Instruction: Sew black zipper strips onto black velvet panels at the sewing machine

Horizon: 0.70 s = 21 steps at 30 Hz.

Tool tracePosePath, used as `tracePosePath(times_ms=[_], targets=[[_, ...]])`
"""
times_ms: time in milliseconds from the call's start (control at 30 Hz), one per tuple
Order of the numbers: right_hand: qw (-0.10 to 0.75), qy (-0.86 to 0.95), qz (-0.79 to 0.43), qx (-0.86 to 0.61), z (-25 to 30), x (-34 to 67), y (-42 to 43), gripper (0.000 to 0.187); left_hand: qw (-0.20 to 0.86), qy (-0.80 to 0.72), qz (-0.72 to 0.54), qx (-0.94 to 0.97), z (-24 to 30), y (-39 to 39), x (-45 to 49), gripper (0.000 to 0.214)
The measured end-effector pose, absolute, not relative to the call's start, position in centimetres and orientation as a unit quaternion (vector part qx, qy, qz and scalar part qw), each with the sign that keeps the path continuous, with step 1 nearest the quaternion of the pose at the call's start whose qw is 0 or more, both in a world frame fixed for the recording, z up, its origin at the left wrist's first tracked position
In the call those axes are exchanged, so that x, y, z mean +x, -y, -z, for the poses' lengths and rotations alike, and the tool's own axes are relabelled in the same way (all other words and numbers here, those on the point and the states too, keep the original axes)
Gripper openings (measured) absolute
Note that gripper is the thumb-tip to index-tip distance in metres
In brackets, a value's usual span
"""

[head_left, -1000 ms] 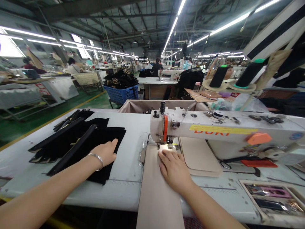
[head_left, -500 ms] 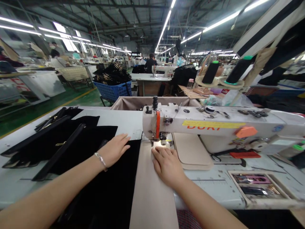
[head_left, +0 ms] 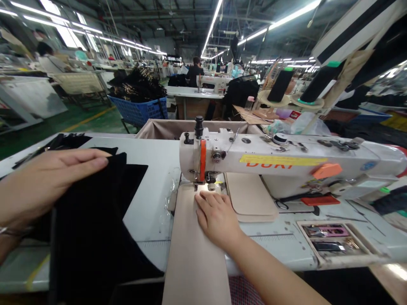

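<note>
My left hand point(head_left: 44, 182) is raised close to the camera at the left and grips a black fabric piece point(head_left: 92, 237), which hangs down over the table's front edge. My right hand point(head_left: 216, 216) lies flat, fingers together, on a beige fabric strip point(head_left: 193, 250) just in front of the needle of the white sewing machine point(head_left: 273, 163). A stack of black fabric pieces point(head_left: 127, 173) lies on the white table point(head_left: 155, 203) at the left, partly hidden by my left hand.
A tray with small tools point(head_left: 330, 239) is set in the table at the right. Red-handled scissors point(head_left: 314, 201) lie under the machine arm. Thread cones point(head_left: 281, 84) stand behind. A blue basket of black goods point(head_left: 140, 110) and other workstations with people are beyond.
My left hand has lifted a black fabric piece off the stack and pulled it back toward me and to the left. The right hand stays on the beige strip.
</note>
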State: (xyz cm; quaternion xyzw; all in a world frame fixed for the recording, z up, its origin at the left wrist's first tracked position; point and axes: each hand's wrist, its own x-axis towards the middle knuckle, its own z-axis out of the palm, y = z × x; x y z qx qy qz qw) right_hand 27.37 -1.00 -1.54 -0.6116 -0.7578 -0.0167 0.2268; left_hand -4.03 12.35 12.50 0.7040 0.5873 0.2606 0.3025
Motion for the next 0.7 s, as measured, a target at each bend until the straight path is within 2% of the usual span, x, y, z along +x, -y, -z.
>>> tracePosePath(times_ms=[67, 133, 200, 333, 467, 700], targets=[[0.224, 0.756, 0.018, -0.614, 1.5, 27.3, 1.0, 0.037, 0.393, -0.554, -0.23, 0.697, -12.5, -11.8, -2.3, 0.05], [0.222, 0.757, 0.019, -0.614, 1.4, 27.3, 1.0, 0.037, 0.414, -0.455, -0.149, 0.774, -10.3, -11.3, 1.2, 0.039], [0.221, 0.759, 0.019, -0.612, 1.3, 27.4, 1.1, 0.038, 0.395, -0.358, -0.101, 0.84, -6.9, -10.8, 5.3, 0.028], [0.215, 0.761, 0.018, -0.611, 1.2, 27.5, 1.1, 0.04, 0.282, -0.404, -0.146, 0.858, -1.5, -10.5, 10.6, 0.014], [0.207, 0.76, 0.019, -0.615, 1.1, 27.5, 0.9, 0.039, 0.221, -0.396, -0.162, 0.877, -0.6, -11.1, 11.3, 0.008], [0.201, 0.756, 0.011, -0.623, 1.2, 27.5, 0.8, 0.045, 0.203, -0.423, -0.161, 0.868, -0.1, -12.2, 11.4, 0.012]])
